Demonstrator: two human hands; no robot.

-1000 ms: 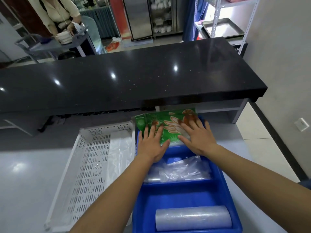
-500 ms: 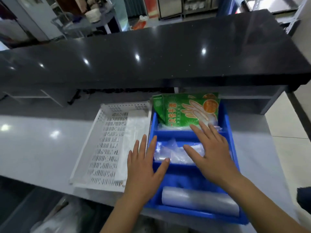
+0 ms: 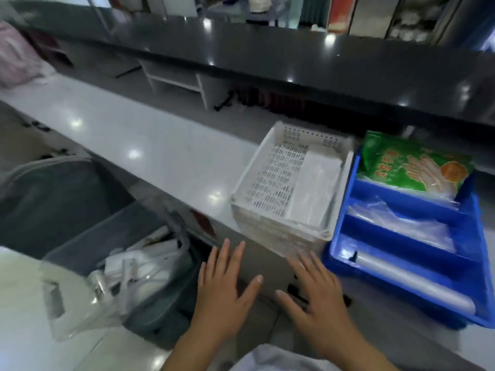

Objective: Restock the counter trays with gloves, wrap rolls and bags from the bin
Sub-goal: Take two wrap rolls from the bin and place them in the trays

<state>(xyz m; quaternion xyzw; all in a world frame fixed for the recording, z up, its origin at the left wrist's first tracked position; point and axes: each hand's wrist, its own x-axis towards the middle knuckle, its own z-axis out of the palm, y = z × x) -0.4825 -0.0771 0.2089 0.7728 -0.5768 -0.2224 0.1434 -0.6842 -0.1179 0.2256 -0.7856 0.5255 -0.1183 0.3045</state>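
I see the divided tray (image 3: 468,223) at the right of the counter (image 3: 160,156), the perforated basket (image 3: 257,167) touching its left side. In the tray, the glove pack (image 3: 412,167) lies farthest back, loose bags (image 3: 401,223) in the middle section, the wrap roll (image 3: 412,282) nearest me. A bag stack (image 3: 313,188) fills the basket's right half. Below the counter, left, stands the bin (image 3: 150,269) (bags inside). Both hands, left (image 3: 225,287) and right (image 3: 318,293), hover between bin and tray.

I think I am behind a service counter of a canteen or food shop. A long black counter top (image 3: 294,57) runs above a white work shelf (image 3: 150,156). On the shelf stand a blue tray (image 3: 466,220) and a white basket (image 3: 251,178). Steel cabinets (image 3: 375,14) stand behind.
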